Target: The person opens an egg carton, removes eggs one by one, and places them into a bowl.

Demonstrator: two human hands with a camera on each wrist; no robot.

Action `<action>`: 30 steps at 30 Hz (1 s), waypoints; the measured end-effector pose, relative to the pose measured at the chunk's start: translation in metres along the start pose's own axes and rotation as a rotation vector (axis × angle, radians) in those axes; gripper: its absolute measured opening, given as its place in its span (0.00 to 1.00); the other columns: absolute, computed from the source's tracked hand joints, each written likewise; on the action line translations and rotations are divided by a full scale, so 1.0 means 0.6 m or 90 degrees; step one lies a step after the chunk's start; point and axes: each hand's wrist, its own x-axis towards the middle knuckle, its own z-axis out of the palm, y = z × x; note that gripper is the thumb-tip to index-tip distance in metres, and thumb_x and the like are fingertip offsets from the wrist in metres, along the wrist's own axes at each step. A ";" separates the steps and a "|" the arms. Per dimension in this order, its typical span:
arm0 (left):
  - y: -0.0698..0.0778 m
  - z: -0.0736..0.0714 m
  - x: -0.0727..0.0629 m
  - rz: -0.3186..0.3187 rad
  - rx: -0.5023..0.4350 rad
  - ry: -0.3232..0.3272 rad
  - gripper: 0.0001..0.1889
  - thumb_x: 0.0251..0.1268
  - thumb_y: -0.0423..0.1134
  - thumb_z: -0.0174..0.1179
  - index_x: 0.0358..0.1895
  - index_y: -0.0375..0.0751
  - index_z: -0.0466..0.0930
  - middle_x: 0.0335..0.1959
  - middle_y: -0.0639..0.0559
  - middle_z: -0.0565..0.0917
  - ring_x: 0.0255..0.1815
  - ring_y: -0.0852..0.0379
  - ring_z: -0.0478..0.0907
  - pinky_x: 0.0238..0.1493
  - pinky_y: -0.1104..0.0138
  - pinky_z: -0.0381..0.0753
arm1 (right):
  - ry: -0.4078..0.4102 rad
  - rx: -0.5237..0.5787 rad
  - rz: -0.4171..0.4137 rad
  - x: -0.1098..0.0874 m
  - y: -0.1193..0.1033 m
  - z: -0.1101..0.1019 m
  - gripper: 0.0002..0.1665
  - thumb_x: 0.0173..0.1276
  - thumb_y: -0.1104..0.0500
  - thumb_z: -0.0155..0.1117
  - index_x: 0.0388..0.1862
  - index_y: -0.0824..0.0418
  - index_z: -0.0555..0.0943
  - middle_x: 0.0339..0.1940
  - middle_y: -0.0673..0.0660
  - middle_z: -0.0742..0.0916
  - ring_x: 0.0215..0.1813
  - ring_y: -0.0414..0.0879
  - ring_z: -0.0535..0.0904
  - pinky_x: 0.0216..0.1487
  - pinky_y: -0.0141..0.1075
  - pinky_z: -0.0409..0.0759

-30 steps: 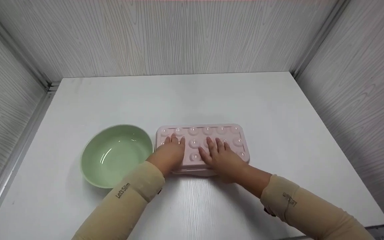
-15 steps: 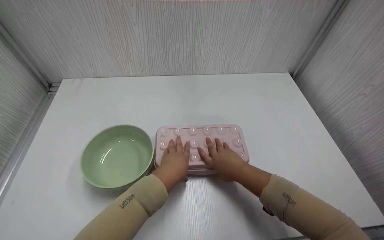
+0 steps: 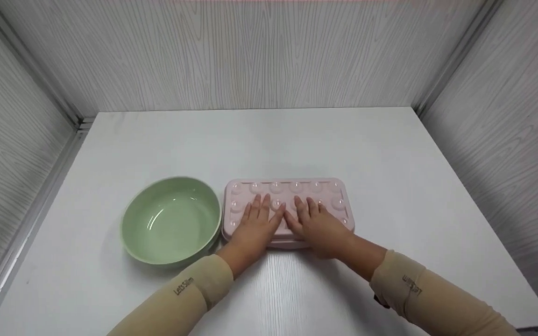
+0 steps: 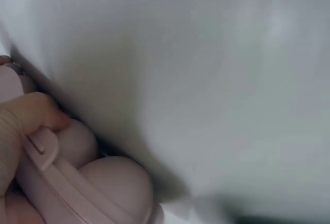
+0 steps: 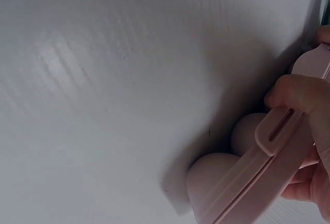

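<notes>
A pink lidded egg box (image 3: 292,182) with rows of raised domes sits on the white table, its cups (image 5: 214,177) showing below the rim in the right wrist view. My left hand (image 3: 252,233) lies across the left half of the lid, fingers stretched forward. Its thumb (image 4: 41,113) bends over the front edge beside a clip (image 4: 44,149). On the right half rests my right hand (image 3: 320,228), likewise with long fingers on top. The right thumb (image 5: 291,90) hooks over the edge just above another clip (image 5: 278,131). Both thumbs are hidden in the head view.
A deep green bowl (image 3: 171,224) stands close to the egg box's left side, its inside bare. Wood-grain panels (image 3: 250,56) rise behind the table (image 3: 269,144) and at both sides.
My left hand has slid rightward along the lid toward my right hand, and its fingers have spread forward. The right hand keeps its place on the lid. The head view has shifted slightly.
</notes>
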 end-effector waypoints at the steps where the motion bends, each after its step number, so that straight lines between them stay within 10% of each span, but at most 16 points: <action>1: -0.001 0.001 0.000 0.002 -0.011 -0.003 0.40 0.57 0.22 0.48 0.72 0.50 0.46 0.70 0.32 0.46 0.71 0.35 0.39 0.68 0.48 0.42 | -0.001 0.002 0.000 0.000 0.000 0.001 0.54 0.54 0.50 0.65 0.73 0.59 0.46 0.70 0.72 0.55 0.65 0.69 0.58 0.58 0.55 0.67; 30: -0.009 -0.003 0.000 0.035 -0.042 -0.027 0.50 0.47 0.22 0.55 0.73 0.53 0.40 0.70 0.30 0.42 0.71 0.34 0.36 0.67 0.45 0.37 | -0.013 0.004 -0.005 -0.001 0.003 -0.002 0.56 0.51 0.49 0.66 0.72 0.59 0.46 0.70 0.71 0.54 0.66 0.69 0.57 0.59 0.56 0.65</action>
